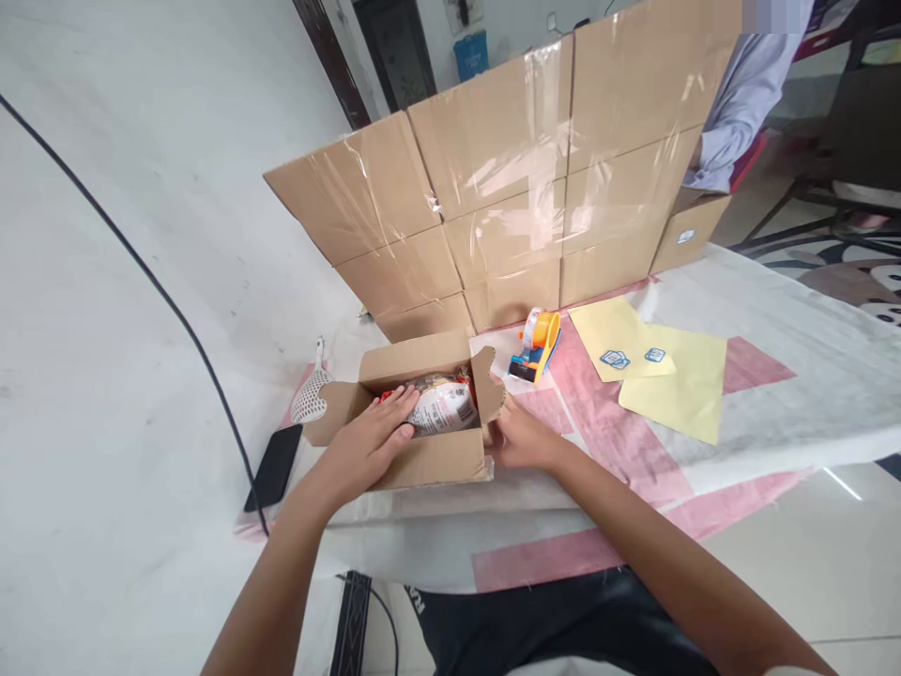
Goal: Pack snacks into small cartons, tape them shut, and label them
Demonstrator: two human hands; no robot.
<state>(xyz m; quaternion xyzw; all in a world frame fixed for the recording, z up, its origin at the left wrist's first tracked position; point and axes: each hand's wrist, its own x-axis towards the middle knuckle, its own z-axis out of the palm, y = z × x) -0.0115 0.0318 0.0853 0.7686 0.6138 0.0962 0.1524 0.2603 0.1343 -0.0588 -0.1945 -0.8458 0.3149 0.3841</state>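
An open cardboard box stands on the table near its front edge, its flaps spread outward. Inside lies a white printed packet, with some red and dark wrapping beside it. My left hand rests flat over the left part of the box's contents, fingers extended. At the box's right side is my right hand, its fingers curled against the outer wall and right flap; the fingertips are partly hidden. Just behind that hand sits an orange and blue tape dispenser.
A tall taped cardboard panel stands behind the box. Yellow envelopes lie to the right. At the left are a black phone, a white mesh item and a hanging cable. A person's sleeve shows behind the panel.
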